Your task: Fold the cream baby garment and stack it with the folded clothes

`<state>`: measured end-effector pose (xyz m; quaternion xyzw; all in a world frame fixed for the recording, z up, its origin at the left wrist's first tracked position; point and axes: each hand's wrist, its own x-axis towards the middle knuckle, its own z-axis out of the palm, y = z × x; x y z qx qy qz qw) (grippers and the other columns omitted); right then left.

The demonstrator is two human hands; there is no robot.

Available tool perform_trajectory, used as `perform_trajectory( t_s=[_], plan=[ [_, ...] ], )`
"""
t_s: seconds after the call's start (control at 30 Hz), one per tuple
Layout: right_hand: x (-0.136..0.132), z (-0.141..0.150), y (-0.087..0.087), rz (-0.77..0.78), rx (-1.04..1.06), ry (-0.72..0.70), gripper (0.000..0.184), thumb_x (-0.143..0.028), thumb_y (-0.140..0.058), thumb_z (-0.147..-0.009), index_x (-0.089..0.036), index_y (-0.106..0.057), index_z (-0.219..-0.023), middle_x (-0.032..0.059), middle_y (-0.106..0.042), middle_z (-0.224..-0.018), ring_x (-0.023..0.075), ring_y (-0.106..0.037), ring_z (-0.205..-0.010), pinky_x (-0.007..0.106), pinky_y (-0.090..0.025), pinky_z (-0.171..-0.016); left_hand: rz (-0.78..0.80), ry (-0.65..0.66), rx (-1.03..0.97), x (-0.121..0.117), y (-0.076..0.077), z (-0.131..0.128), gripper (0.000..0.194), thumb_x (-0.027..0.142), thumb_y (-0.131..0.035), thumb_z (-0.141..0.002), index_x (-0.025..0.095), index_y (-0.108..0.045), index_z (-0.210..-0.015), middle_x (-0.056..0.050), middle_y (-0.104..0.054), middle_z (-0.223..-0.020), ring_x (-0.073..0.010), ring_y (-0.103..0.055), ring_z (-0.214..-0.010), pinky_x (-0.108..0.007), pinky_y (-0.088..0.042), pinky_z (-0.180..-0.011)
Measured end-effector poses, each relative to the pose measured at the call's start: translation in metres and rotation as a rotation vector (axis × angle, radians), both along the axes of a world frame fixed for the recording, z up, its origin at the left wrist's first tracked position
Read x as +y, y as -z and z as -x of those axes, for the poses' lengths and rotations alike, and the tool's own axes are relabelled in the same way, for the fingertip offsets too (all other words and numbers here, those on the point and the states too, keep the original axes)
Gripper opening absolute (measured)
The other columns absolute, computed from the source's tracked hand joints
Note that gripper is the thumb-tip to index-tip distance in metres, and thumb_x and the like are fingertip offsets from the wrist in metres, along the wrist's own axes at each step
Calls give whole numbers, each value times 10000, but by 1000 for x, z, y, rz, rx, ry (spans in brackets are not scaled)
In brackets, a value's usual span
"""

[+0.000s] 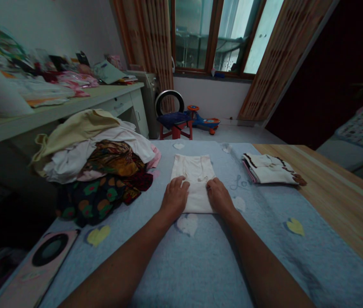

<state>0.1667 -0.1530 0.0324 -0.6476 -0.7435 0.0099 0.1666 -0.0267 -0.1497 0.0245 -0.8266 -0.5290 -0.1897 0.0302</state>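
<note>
A white garment (198, 201), partly folded into a narrow rectangle, lies in front of me on the blue cloth. Its near part is doubled over, and the loose edge runs across between my hands. My left hand (175, 196) grips the left side of that fold with curled fingers. On the opposite side, my right hand (219, 197) pinches the right corner of the same edge. Beyond the fold, a single flat stretch of the garment reaches away from me. Both sets of fingertips are partly hidden against the fabric.
A heap of mixed clothes (104, 149) rises at the left. Folded clothes (271, 169) are stacked at the right, beside the bare wood surface (335, 192). A pink phone-like object (36, 269) lies at near left. A cluttered desk (104, 96) and a red stool (176, 128) stand beyond.
</note>
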Motion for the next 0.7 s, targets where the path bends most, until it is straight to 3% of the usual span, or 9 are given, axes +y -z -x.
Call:
perform_trajectory(
  t_s=[0.17, 0.5, 0.6, 0.7],
  plan=[
    [4, -4, 3, 31, 38, -36, 220, -79, -434, -895, -185, -626, -891, 68, -637, -949, 176, -555, -935, 244, -378, -798, 112, 127, -10, 4, -2, 1, 174, 146, -423, -955, 194, -588, -979, -73, -582, -1050, -202, -530, -975, -330, -461, -877],
    [-3, 12, -13, -35, -146, 83, 290, -288, -412, -966, -162, -659, -882, 107, -676, -911, 229, -601, -886, 324, -383, -786, 83, 96, -9, 1, -3, 3, 161, 210, -402, -980, 207, -562, -991, -48, -598, -1004, -195, -550, -940, -316, -458, -841],
    [-3, 16, -10, -131, -63, 65, 235, -285, -451, -948, -164, -652, -956, 116, -662, -1004, 245, -583, -977, 344, -400, -856, 64, 94, -10, 0, -3, 1, 188, 245, -382, -994, 204, -566, -1003, -52, -597, -1009, -202, -549, -948, -329, -455, -861],
    [-1, 18, 1, -190, 64, -76, 290, -241, -441, -936, -144, -608, -1153, 139, -607, -1228, 243, -526, -1171, 378, -370, -1012, 36, 87, -11, -1, -1, -1, 181, 268, -407, -988, 203, -562, -1053, -57, -587, -1029, -213, -540, -963, -342, -452, -874]
  ],
)
